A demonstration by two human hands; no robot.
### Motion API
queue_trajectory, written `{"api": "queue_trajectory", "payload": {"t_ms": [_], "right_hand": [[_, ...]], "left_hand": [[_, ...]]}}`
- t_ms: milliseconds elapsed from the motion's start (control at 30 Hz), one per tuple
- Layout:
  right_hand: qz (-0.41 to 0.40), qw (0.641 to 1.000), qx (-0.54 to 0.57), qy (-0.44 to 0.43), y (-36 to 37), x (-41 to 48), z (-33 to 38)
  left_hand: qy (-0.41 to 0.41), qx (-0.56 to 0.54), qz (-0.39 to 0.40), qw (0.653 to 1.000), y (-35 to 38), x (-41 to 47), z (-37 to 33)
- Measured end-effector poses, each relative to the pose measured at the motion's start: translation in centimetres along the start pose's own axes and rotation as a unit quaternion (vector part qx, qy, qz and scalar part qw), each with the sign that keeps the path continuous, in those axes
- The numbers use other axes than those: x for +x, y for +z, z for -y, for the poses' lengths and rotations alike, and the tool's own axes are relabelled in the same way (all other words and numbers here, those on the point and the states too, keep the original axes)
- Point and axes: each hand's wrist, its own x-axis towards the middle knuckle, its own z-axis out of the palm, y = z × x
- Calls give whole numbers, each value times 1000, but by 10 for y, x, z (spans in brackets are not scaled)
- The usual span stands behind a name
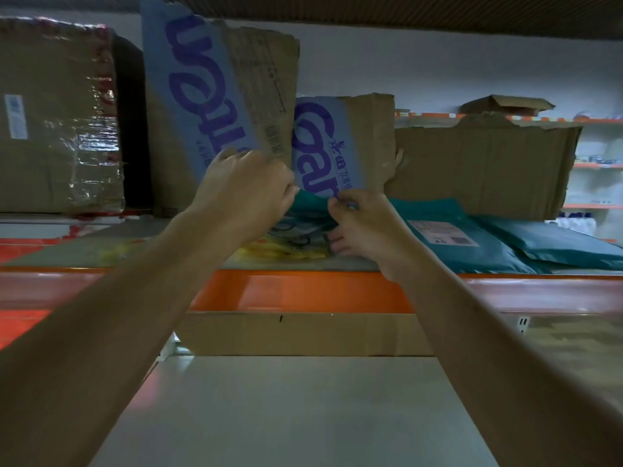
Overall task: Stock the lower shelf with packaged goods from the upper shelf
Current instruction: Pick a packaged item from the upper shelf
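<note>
Both my arms reach up to the upper shelf [303, 288], whose front beam is orange. My left hand [246, 190] and my right hand [360, 224] grip a teal soft package [310, 205] between them, fingers curled on its edge. Under it lies a yellow and white printed bag [286, 246]. More teal mailer packages [451, 237] [559, 241] lie flat on the same shelf to the right. The lower shelf [296, 409] is a pale grey board below my arms.
Blue-printed cardboard flaps [215, 92] [333, 143] stand just behind my hands. A taped brown box [57, 119] sits at the left, torn cardboard [482, 170] at the right. A brown carton [303, 333] sits under the orange beam. Other shelving shows far right.
</note>
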Motion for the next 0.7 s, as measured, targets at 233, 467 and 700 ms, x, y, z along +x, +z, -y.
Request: {"api": "queue_trajectory", "payload": {"t_ms": [233,467,700], "right_hand": [[-16,969,227,94,10,7,5],[-7,943,315,104,13,1,10],[21,934,349,80,18,-8,17]], "left_hand": [[16,-163,17,986,-26,-27,-5],[-238,-278,116,923,-1,-53,36],[-370,-476,173,779,8,-61,62]]}}
